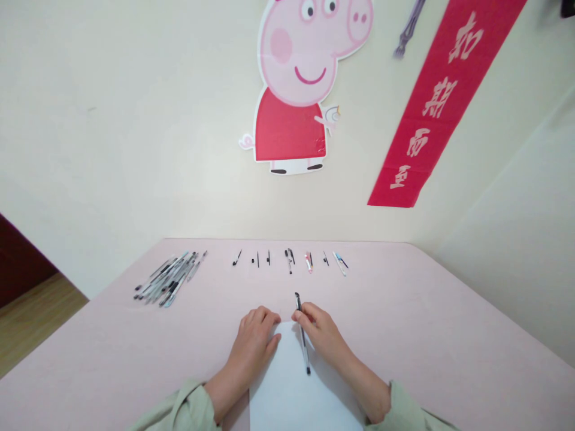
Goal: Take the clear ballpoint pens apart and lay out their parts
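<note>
A white sheet of paper point(291, 398) lies on the pink table point(426, 335) in front of me. My right hand point(321, 332) is closed in a pinch on the upper part of a black-capped pen point(302, 332) that lies across the sheet, its tip pointing toward me. My left hand point(254, 341) rests on the sheet's top left corner with its fingers curled under; nothing shows in it.
A pile of several pens point(168, 278) lies at the table's far left. A row of small pen parts and caps point(290, 259) runs along the far edge. A cartoon pig cut-out point(300, 84) and a red banner point(433, 102) hang on the wall.
</note>
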Demonstrator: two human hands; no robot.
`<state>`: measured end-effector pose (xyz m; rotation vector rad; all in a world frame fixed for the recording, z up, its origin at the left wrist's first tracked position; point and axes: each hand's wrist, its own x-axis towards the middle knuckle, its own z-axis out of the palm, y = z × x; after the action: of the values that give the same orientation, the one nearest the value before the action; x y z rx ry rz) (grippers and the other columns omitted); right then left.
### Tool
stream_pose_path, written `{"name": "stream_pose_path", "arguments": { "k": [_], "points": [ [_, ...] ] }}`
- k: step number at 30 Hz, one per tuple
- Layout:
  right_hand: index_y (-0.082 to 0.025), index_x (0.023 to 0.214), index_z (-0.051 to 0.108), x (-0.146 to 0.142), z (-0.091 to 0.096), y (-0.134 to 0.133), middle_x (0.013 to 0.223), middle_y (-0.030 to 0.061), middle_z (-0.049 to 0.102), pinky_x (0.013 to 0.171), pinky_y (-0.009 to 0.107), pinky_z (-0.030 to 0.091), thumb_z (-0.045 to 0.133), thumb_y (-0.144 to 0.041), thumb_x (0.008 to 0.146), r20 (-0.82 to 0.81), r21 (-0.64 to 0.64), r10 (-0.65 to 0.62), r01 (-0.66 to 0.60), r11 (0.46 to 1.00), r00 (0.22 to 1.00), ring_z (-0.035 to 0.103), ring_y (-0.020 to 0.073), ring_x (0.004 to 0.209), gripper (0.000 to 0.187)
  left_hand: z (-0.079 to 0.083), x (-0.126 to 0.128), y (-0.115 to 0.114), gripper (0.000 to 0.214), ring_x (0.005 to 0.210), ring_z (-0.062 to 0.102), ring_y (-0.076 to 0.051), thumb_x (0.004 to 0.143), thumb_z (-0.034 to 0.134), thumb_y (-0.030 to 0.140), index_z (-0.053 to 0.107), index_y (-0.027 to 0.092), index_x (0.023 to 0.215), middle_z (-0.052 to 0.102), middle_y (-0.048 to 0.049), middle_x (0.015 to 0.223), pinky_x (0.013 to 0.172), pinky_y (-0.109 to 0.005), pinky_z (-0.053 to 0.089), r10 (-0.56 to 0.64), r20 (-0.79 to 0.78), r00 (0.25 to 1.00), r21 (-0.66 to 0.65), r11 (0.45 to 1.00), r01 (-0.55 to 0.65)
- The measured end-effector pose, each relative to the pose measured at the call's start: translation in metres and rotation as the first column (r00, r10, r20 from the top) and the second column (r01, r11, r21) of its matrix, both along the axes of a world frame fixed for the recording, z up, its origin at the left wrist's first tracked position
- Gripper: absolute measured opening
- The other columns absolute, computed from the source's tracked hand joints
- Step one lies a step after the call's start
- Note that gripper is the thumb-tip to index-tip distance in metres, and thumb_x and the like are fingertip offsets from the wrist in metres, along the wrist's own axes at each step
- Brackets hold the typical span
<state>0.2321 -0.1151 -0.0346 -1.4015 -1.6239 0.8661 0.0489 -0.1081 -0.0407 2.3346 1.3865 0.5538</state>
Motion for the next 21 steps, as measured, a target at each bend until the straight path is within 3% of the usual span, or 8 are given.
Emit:
{"name": "stream_pose_path", "arguments": {
  "k": [3,7,11,14,17,19,21],
  "points": [
    [-0.02,0.061,0.046,0.013,-0.002,0.005,0.07,0.0006,0.05,0.065,0.027,0.035,0.048,-0.026,0.086,0.158,0.083,-0.027,0.014,0.996,0.987,0.049,0.0168,0.071,0.026,0.002,-0.001,0.001,0.026,0.102,0.049,-0.024,0.079,0.05,0.017,0.06,0.025,0.103,0.057,-0.0071,0.105,0.09,-0.04,0.036,-0.032,0.041,0.999,-0.03,0.999,0.034],
    [-0.02,0.06,0.044,0.02,-0.005,0.006,0.069,-0.0002,0.048,0.064,0.027,0.033,0.05,-0.026,0.085,0.272,0.068,0.003,-0.022,0.997,0.962,0.047,0.0161,0.069,0.026,0.003,-0.003,-0.001,0.028,0.102,0.05,-0.025,0.077,0.051,0.016,0.061,0.026,0.101,0.057,-0.0071,0.104,0.091,-0.041,0.037,-0.065,0.064,0.996,-0.049,0.996,0.068],
    [-0.02,0.06,0.042,0.015,-0.001,-0.001,0.064,-0.0024,0.045,0.059,0.026,0.031,0.05,-0.027,0.086,0.274,0.008,0.025,-0.028,1.0,0.961,0.044,0.0142,0.063,0.028,0.001,-0.004,-0.008,0.027,0.1,0.051,-0.025,0.076,0.052,0.015,0.062,0.027,0.099,0.057,-0.0063,0.102,0.089,-0.04,0.039,-0.069,0.08,0.994,-0.052,0.996,0.074],
    [-0.02,0.061,0.044,0.007,0.002,-0.006,0.061,-0.0034,0.045,0.057,0.024,0.031,0.048,-0.029,0.086,0.187,-0.025,0.041,-0.037,0.999,0.981,0.045,0.0133,0.061,0.027,0.0,-0.005,-0.01,0.02,0.098,0.052,-0.025,0.078,0.054,0.019,0.062,0.025,0.095,0.059,-0.0062,0.1,0.088,-0.04,0.039,-0.06,0.149,0.987,-0.047,0.997,0.068],
    [-0.02,0.075,0.053,-0.002,0.006,-0.011,0.066,-0.0028,0.054,0.053,0.023,0.035,0.041,-0.033,0.089,-0.032,-0.137,0.153,-0.156,0.978,0.988,0.047,0.0107,0.053,0.023,0.005,-0.003,-0.007,0.02,0.092,0.054,-0.022,0.083,0.052,0.028,0.059,0.022,0.101,0.06,-0.0067,0.095,0.084,-0.037,0.041,0.009,0.359,0.933,-0.072,0.997,0.018],
    [-0.019,0.084,0.055,-0.007,0.009,-0.014,0.067,-0.0025,0.058,0.046,0.021,0.033,0.038,-0.039,0.09,-0.189,-0.24,0.236,-0.278,0.93,0.953,0.043,0.0086,0.044,0.027,0.009,0.001,-0.002,0.03,0.076,0.055,-0.018,0.086,0.048,0.037,0.053,0.021,0.111,0.059,-0.0035,0.083,0.071,-0.032,0.044,0.08,0.525,0.847,-0.213,0.976,0.04],
    [-0.019,0.086,0.055,-0.011,0.01,-0.015,0.063,-0.0029,0.057,0.04,0.021,0.028,0.039,-0.044,0.09,-0.287,-0.285,0.283,-0.364,0.887,0.915,0.038,0.0075,0.039,0.03,0.011,0.004,0.003,0.034,0.056,0.048,-0.014,0.086,0.046,0.044,0.054,0.019,0.108,0.053,0.0026,0.065,0.055,-0.026,0.039,0.154,0.623,0.767,-0.403,0.904,0.146]
  ]
}}
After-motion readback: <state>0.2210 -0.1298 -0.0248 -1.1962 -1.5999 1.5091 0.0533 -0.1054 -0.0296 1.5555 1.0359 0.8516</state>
